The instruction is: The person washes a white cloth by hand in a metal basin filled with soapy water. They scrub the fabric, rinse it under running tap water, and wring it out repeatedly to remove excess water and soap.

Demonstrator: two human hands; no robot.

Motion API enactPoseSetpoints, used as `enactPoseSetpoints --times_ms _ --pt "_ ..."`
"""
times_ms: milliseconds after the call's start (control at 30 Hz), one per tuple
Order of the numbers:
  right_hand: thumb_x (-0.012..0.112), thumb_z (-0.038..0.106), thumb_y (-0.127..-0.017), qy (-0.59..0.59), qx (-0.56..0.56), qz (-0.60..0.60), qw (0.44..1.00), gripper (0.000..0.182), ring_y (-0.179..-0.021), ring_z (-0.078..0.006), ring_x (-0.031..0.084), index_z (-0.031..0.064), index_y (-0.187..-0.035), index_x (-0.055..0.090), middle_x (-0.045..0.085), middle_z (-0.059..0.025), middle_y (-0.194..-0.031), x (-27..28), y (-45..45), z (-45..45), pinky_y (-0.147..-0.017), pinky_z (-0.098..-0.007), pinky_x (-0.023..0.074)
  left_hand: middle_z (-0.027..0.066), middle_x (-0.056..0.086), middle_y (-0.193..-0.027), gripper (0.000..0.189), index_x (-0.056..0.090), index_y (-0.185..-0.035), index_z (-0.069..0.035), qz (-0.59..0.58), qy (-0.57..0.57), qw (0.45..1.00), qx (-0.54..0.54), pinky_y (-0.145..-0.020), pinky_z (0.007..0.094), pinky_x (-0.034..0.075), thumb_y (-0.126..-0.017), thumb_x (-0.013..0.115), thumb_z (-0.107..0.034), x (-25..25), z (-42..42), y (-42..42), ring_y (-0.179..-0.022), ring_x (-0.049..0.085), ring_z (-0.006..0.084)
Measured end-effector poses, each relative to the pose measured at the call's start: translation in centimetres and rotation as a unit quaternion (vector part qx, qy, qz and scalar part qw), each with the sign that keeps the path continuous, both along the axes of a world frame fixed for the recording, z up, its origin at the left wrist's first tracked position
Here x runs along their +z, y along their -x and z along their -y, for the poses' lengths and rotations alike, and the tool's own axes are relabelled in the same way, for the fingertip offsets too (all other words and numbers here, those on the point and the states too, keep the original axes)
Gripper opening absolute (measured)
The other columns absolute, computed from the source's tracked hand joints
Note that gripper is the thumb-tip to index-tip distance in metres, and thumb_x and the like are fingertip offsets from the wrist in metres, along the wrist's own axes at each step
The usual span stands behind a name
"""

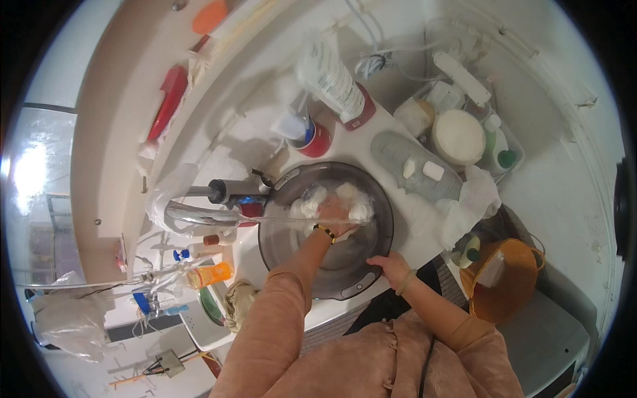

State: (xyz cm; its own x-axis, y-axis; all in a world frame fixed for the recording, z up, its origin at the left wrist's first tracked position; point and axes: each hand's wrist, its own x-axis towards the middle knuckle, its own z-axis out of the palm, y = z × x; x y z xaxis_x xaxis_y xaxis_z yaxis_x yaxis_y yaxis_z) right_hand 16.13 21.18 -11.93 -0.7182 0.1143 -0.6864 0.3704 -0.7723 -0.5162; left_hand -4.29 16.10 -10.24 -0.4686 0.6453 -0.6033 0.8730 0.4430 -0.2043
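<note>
A round, dark translucent plastic basin (278, 248) lies before me, with water in it from a chrome faucet (199, 214). My left hand (334, 215), with a beaded bracelet at the wrist, presses down inside among white, soft-looking material (361, 206), perhaps wet cloth; its fingertips are hidden. At the near right rim, my right hand (390, 267) holds the basin, thumb over the edge. A grey-green soap tray or board (393, 154) to the right of the basin bears two pale soap-like pieces (433, 170).
Behind the basin stand a red cup (316, 142) and a white pouch (333, 79). A container of bottles and tubs (515, 149) fills the back right corner. Orange bag (507, 293) at right, over a grey-topped appliance (547, 328). An orange bottle (211, 274) lies to the left.
</note>
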Motion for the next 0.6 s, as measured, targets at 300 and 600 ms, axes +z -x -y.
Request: enactPoseSetpoints --times_ms 300,600 --pt "0.071 0.020 -0.062 0.009 -0.002 0.032 0.999 0.031 -0.057 -0.0185 0.052 -0.0047 -0.078 0.061 0.058 -0.0090 -0.068 -0.9 0.8 0.4 -0.053 -0.0288 0.0419 0.0280 0.053 -0.106 0.073 0.038 -0.123 -0.002 -0.031 -0.153 0.971 0.181 -0.082 0.0507 0.040 -0.077 0.047 -0.057 4.6 3.6 1.2 -0.103 0.049 0.0401" --pt "0.071 0.022 -0.063 -0.011 0.027 0.054 0.998 0.030 -0.057 -0.0186 0.052 -0.0051 -0.073 0.061 0.058 -0.0083 -0.066 1.7 0.4 -0.7 -0.053 -0.0304 0.0427 0.0216 0.052 -0.108 0.065 0.046 -0.121 -0.012 -0.003 -0.033 0.999 -0.001 -0.080 0.0523 0.041 -0.072 0.056 -0.053 -0.8 -0.5 0.1 -0.107 0.045 0.0396"
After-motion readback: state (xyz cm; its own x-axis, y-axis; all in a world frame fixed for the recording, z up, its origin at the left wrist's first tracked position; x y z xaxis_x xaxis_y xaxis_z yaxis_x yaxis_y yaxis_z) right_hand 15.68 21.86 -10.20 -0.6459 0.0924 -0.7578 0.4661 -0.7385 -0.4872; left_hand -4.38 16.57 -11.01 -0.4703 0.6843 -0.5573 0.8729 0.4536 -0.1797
